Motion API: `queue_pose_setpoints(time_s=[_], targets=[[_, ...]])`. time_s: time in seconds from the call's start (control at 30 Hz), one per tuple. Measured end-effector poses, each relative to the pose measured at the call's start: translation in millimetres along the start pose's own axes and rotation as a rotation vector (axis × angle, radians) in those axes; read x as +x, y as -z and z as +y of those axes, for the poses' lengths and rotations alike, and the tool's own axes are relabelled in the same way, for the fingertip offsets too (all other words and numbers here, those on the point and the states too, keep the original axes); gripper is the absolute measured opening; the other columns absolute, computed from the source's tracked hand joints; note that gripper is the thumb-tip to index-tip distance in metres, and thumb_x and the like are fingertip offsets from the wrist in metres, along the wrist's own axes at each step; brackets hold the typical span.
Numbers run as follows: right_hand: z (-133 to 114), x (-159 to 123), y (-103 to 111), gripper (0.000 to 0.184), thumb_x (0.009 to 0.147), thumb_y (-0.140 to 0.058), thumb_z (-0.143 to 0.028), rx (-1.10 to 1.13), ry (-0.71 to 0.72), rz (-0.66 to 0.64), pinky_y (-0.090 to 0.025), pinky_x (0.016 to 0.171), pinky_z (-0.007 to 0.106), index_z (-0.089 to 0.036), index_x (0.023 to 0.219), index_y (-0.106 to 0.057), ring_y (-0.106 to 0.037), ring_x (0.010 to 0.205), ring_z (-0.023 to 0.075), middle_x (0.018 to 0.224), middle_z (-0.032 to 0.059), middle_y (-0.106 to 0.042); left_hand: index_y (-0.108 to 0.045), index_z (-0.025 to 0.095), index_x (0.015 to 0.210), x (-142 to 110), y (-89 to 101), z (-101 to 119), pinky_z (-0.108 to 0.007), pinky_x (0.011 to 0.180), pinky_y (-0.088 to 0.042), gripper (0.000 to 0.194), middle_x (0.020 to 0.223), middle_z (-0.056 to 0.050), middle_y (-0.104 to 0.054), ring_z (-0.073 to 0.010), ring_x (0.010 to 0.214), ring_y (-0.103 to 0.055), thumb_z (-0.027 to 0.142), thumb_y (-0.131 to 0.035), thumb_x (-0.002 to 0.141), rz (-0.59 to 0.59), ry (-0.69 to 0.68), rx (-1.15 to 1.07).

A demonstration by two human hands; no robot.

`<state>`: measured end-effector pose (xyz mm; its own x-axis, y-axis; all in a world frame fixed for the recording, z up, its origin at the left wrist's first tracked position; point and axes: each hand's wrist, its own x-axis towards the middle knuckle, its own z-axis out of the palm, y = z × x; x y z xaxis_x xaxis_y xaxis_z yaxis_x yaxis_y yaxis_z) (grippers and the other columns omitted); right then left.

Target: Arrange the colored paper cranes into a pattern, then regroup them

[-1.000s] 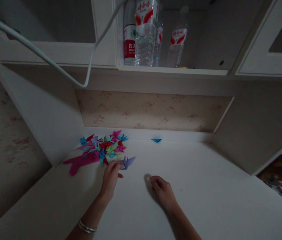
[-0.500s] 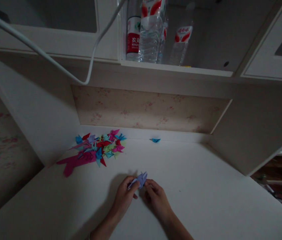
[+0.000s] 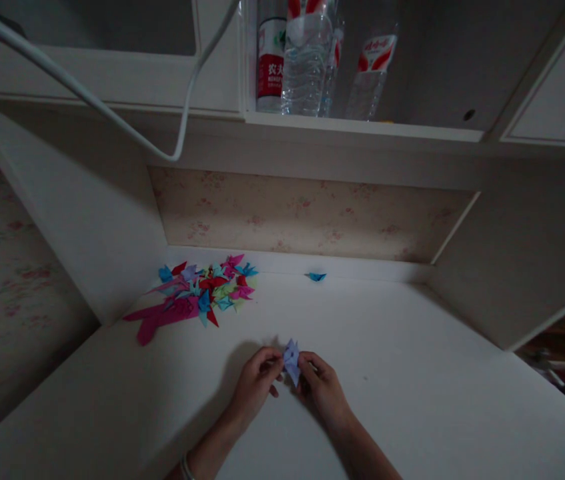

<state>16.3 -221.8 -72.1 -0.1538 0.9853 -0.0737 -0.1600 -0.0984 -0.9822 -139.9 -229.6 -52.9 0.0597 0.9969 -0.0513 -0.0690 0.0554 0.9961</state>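
A small folded lilac paper piece (image 3: pixel 291 359) is pinched between both of my hands, just above the white desk top (image 3: pixel 412 373). My left hand (image 3: pixel 256 383) grips its left side with closed fingertips. On its right side, my right hand (image 3: pixel 323 385) does the same. Behind and to the left, a heap of several folded paper pieces (image 3: pixel 202 293) in pink, red, blue and green lies near the desk's back left corner.
A lone blue folded piece (image 3: pixel 317 276) lies by the back wall. Water bottles (image 3: pixel 307 60) stand on the shelf above. A white cable (image 3: pixel 112 117) hangs across the upper left. White side panels close in the desk on both sides.
My left hand took the lilac piece from beside the heap and brought it to the middle. My right hand joined it, and the piece now stands more upright between both.
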Motion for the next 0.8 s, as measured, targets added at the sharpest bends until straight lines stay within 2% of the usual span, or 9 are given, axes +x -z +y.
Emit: queue_pose_setpoints(time_s=[0.17, 0.37, 0.67, 0.8], targets=[[3.2, 1.5, 2.4, 0.044, 0.08, -0.059, -0.059, -0.026, 0.016, -0.003, -0.034, 0.044, 0.021, -0.017, 0.09, -0.064, -0.046, 0.043, 0.0095, 0.049, -0.0022, -0.056, -0.067, 0.013, 0.099, 2.7, 0.6, -5.6, -0.019, 0.041, -0.043, 0.037, 0.076, -0.004, -0.061, -0.014, 0.064, -0.056, 0.042, -0.06, 0.078, -0.015, -0.016, 0.076], [0.8, 2.1, 1.2, 0.044, 0.078, -0.06, -0.06, -0.048, 0.014, 0.028, -0.031, 0.04, 0.02, -0.017, 0.088, -0.063, -0.042, 0.041, 0.008, 0.046, -0.0045, -0.052, -0.071, 0.014, 0.087, 3.4, 0.4, -8.5, -0.017, 0.035, -0.034, 0.033, 0.079, -0.002, -0.056, -0.0081, 0.052, -0.049, 0.044, -0.06, 0.079, 0.01, -0.095, 0.16], [7.0, 5.3, 1.7, 0.044, 0.08, -0.057, -0.061, -0.009, 0.015, -0.027, -0.025, 0.038, 0.018, -0.018, 0.088, -0.059, -0.035, 0.038, 0.0062, 0.045, -0.0078, -0.046, -0.071, 0.013, 0.085, 5.7, 2.5, -9.5, -0.017, 0.037, -0.038, 0.036, 0.07, 0.0, -0.051, -0.0102, 0.054, -0.051, 0.047, -0.059, 0.08, -0.011, -0.121, 0.204], [7.6, 5.1, 0.7, 0.043, 0.079, -0.056, -0.062, 0.003, 0.027, 0.099, -0.025, 0.039, 0.019, -0.019, 0.086, -0.057, -0.036, 0.038, 0.0072, 0.045, -0.0082, -0.044, -0.07, 0.011, 0.093, 11.4, 2.0, -5.8, -0.019, 0.04, -0.038, 0.042, 0.06, 0.002, -0.053, -0.0097, 0.047, -0.049, 0.05, -0.06, 0.079, 0.056, -0.063, 0.221]])
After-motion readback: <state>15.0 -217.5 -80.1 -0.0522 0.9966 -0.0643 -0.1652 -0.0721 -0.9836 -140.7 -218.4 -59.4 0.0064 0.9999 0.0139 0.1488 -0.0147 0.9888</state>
